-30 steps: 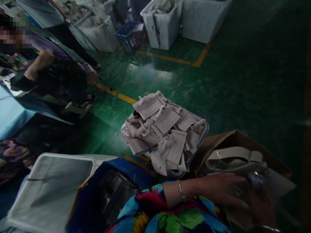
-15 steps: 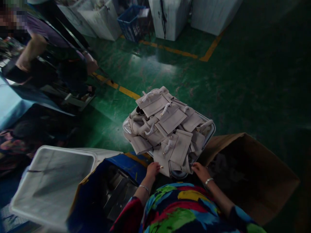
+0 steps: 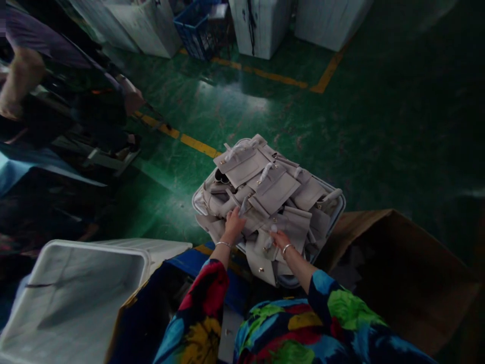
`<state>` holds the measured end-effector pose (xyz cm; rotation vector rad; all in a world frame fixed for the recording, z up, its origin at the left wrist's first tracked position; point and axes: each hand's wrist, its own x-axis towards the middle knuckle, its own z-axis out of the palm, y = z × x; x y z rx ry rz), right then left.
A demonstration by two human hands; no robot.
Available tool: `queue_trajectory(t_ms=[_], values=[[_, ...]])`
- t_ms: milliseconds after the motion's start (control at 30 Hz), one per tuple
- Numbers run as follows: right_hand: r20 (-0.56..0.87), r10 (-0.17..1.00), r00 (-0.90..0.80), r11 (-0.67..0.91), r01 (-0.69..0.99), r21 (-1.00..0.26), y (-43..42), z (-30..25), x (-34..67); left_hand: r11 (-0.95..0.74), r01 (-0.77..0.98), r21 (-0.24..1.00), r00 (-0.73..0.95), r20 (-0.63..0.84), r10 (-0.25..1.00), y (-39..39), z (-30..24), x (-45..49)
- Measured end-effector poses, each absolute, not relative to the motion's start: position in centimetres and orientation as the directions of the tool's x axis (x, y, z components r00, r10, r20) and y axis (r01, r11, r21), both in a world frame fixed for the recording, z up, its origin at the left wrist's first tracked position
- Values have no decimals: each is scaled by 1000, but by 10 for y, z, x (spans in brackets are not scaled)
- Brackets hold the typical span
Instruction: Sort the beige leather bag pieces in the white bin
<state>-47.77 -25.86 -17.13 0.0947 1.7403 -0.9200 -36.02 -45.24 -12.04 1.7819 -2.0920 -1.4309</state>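
Observation:
Beige handbags (image 3: pixel 276 191) with wrapped handles and small gold-coloured fittings lie heaped in a pale, rounded-corner bin (image 3: pixel 343 202) in front of me. My left hand (image 3: pixel 234 225) is over the left side of the heap, its fingers closed at the wrapped handle of one handbag (image 3: pixel 244 205). Lower and to the right, my right hand (image 3: pixel 280 238) has its fingers pinched at the wrapped handle of a nearer handbag (image 3: pixel 269 240). Both bags still rest on the heap. The fingertips are small and dim.
A white bin (image 3: pixel 94 298) and a blue-sided box (image 3: pixel 151 303) stand on my left. A large brown carton (image 3: pixel 417 283) is open on my right. One co-worker's arm (image 3: pixel 22 76) shows at upper left. White bins (image 3: pixel 261 30) and a blue crate (image 3: pixel 193 35) line the back.
Both hands have moved forward from the near edge of the bin onto the heap, reaching the bags' handles. The view has shifted slightly.

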Motion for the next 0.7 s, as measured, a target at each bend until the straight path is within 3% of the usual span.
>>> queue_trajectory(t_ms=[233, 367, 500, 600, 700], values=[[-821, -390, -416, 518, 638, -569, -207, -118, -490, -11, -843, 537, -284, -463, -839, -457, -96, -388], [-792, -403, -459, 427, 671, -606, -165, -89, -506, 23, -838, 545, -224, -306, -925, -446, -39, -386], [-764, -454, -458, 365, 686, -629, -122, -56, -518, 140, -814, 564, -259, -137, -956, -385, 29, -379], [-730, -522, -441, 325, 689, -648, -95, -32, -520, 349, -734, 582, -459, -47, -887, -304, 57, -385], [-688, -582, -433, 288, 682, -672, -69, -16, -520, 515, -588, 624, -706, -86, -703, -216, 62, -407]])
